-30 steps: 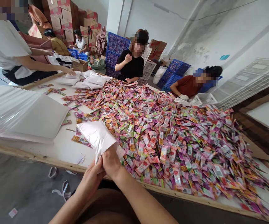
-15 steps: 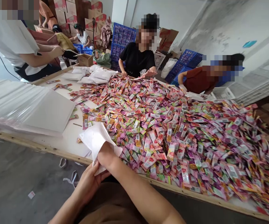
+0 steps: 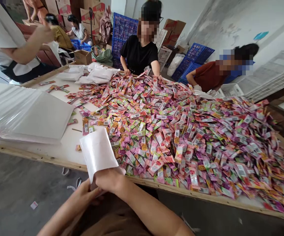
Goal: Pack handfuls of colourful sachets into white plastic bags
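Basically: white bag [image 3: 99, 150] over the table's [image 3: 58, 162] near edge, both hands on it.
Left hand [image 3: 89, 193] pinched on the bag's lip; right hand [image 3: 110, 179] in its mouth, fingers hidden, can't tell their grip. Sachet heap [image 3: 156, 124] crowds right of the bag, running near edge to far edge and into the right end. White stack [image 3: 50, 114] blocks the near-left corner; filled bags [image 3: 100, 74] sit by the far edge, left of a person in black [image 3: 142, 54].
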`<state>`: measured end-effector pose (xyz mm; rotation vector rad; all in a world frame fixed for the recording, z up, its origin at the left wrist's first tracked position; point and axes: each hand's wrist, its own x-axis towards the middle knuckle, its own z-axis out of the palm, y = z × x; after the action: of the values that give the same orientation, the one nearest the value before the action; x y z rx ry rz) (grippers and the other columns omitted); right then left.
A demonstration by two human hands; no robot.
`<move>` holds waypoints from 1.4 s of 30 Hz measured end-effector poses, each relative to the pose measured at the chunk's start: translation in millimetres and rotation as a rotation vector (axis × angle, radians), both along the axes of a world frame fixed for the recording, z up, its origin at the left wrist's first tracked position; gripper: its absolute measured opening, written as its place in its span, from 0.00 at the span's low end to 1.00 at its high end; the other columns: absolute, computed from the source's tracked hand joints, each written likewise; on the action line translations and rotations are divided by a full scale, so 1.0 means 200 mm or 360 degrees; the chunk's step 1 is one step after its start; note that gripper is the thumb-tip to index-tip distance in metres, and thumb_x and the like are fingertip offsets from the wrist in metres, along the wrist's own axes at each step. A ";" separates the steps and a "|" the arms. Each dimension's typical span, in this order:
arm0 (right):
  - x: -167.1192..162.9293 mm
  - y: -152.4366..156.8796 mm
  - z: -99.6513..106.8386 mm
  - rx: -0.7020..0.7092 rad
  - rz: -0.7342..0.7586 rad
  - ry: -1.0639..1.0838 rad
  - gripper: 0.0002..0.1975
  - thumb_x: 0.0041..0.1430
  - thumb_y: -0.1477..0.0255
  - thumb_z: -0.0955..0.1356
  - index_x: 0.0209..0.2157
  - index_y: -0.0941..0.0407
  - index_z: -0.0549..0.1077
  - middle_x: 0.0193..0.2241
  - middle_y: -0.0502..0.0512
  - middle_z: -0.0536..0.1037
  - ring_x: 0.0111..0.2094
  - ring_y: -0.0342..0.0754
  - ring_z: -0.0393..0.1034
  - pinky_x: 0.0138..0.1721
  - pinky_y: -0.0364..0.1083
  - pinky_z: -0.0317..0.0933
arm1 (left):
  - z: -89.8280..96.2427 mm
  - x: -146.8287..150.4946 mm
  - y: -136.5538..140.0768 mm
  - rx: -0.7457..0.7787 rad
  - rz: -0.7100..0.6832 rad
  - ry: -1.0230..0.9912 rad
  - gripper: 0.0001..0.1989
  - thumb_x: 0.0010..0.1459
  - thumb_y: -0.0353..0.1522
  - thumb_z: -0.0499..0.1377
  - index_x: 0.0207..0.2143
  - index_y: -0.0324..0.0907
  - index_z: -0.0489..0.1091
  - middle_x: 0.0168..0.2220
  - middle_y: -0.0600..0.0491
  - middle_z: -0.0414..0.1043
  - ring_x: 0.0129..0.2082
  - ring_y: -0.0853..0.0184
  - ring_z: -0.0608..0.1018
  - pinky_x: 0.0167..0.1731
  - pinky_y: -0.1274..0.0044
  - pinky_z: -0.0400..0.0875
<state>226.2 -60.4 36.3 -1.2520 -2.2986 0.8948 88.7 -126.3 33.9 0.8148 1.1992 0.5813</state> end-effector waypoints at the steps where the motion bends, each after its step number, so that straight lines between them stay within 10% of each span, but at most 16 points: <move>1: 0.05 -0.02 0.03 -0.0012 0.0105 -0.0009 0.08 0.45 0.82 0.67 0.25 0.56 0.76 0.18 0.50 0.74 0.20 0.48 0.68 0.25 0.44 0.63 | 0.04 -0.08 0.04 0.0130 -0.0235 0.0147 0.17 0.44 0.44 0.70 0.26 0.40 0.76 0.22 0.51 0.75 0.22 0.64 0.75 0.23 0.78 0.67; 4: 0.27 -0.09 0.16 0.0047 0.0193 0.0080 0.15 0.54 0.83 0.64 0.38 0.55 0.77 0.32 0.52 0.80 0.32 0.47 0.74 0.36 0.42 0.67 | 0.14 -0.25 0.22 0.0756 -0.0219 0.0791 0.21 0.52 0.49 0.63 0.18 0.42 0.75 0.17 0.53 0.71 0.19 0.66 0.72 0.21 0.78 0.64; 7: 0.43 -0.08 0.20 0.0108 -0.0359 0.0070 0.10 0.59 0.78 0.67 0.43 0.55 0.74 0.41 0.57 0.78 0.43 0.50 0.73 0.45 0.47 0.66 | 0.10 -0.18 0.44 0.1643 0.0092 0.0980 0.15 0.61 0.41 0.57 0.41 0.46 0.80 0.45 0.47 0.79 0.47 0.56 0.78 0.50 0.69 0.69; 9: 0.47 -0.05 0.13 -0.0060 -0.0611 -0.0076 0.14 0.53 0.75 0.72 0.43 0.56 0.72 0.38 0.58 0.77 0.41 0.53 0.72 0.42 0.50 0.66 | 0.01 -0.04 0.53 0.1904 -0.0265 0.1021 0.17 0.63 0.38 0.56 0.52 0.48 0.76 0.57 0.46 0.73 0.60 0.53 0.70 0.64 0.60 0.52; 13: 0.50 0.00 -0.08 -0.0461 -0.0756 0.0007 0.11 0.50 0.82 0.69 0.36 0.56 0.70 0.25 0.47 0.73 0.28 0.46 0.69 0.32 0.44 0.62 | -0.19 0.14 0.55 0.1999 -0.0670 0.1292 0.22 0.64 0.36 0.55 0.60 0.46 0.68 0.64 0.42 0.62 0.67 0.50 0.59 0.66 0.52 0.33; 19: 0.61 0.02 -0.12 -0.0557 -0.0661 0.0140 0.07 0.49 0.83 0.69 0.28 0.56 0.71 0.23 0.45 0.72 0.28 0.44 0.69 0.32 0.42 0.61 | -0.22 -0.14 0.34 0.2185 -0.0949 0.0943 0.24 0.63 0.25 0.51 0.61 0.46 0.67 0.58 0.44 0.72 0.64 0.57 0.66 0.65 0.63 0.55; 22: 0.57 -0.01 -0.05 -0.0199 -0.0557 -0.0162 0.09 0.53 0.85 0.67 0.29 0.56 0.73 0.29 0.51 0.75 0.33 0.47 0.69 0.38 0.45 0.62 | -0.22 -0.23 0.22 0.2092 -0.1120 0.0961 0.34 0.61 0.25 0.52 0.69 0.46 0.50 0.66 0.45 0.60 0.66 0.56 0.62 0.66 0.63 0.53; 25: 0.44 -0.07 0.01 0.0150 -0.0178 -0.0208 0.10 0.59 0.82 0.66 0.32 0.55 0.77 0.34 0.54 0.76 0.41 0.49 0.68 0.46 0.47 0.62 | -0.24 -0.18 0.14 0.2048 -0.0869 0.0974 0.38 0.59 0.30 0.59 0.69 0.48 0.48 0.64 0.45 0.62 0.63 0.54 0.66 0.66 0.61 0.51; 28: 0.29 -0.12 0.02 -0.0004 0.0366 0.0112 0.04 0.57 0.76 0.72 0.34 0.53 0.79 0.34 0.50 0.77 0.42 0.47 0.70 0.48 0.45 0.63 | -0.27 -0.10 0.11 0.1878 -0.0456 0.1013 0.42 0.52 0.32 0.66 0.68 0.46 0.54 0.61 0.44 0.67 0.61 0.51 0.69 0.64 0.62 0.57; 33: 0.16 -0.13 0.04 -0.0232 0.0247 0.0526 0.08 0.56 0.75 0.71 0.24 0.54 0.75 0.28 0.49 0.77 0.38 0.45 0.72 0.48 0.46 0.65 | -0.29 -0.07 0.10 0.1721 -0.0312 0.1058 0.35 0.49 0.27 0.63 0.61 0.47 0.66 0.57 0.46 0.72 0.60 0.51 0.70 0.63 0.60 0.60; 38: 0.71 -0.31 0.22 -0.0718 -0.0304 0.0778 0.11 0.52 0.64 0.74 0.23 0.54 0.73 0.26 0.53 0.77 0.29 0.48 0.73 0.35 0.46 0.67 | -0.25 -0.13 0.11 0.2034 -0.0732 0.1150 0.43 0.48 0.18 0.51 0.67 0.51 0.57 0.64 0.50 0.64 0.64 0.57 0.65 0.66 0.59 0.50; 42: 1.39 -0.58 0.31 -0.0972 -0.1089 -0.0003 0.08 0.44 0.63 0.74 0.20 0.50 0.74 0.17 0.52 0.71 0.16 0.49 0.66 0.20 0.48 0.60 | -0.28 -0.14 0.10 0.2211 -0.0832 0.1246 0.42 0.52 0.18 0.49 0.69 0.49 0.51 0.65 0.48 0.62 0.66 0.56 0.61 0.66 0.57 0.48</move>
<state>503.7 -176.6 99.1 -2.0900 -1.4202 1.3393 60.1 -105.4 -22.2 2.6250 1.0540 0.6303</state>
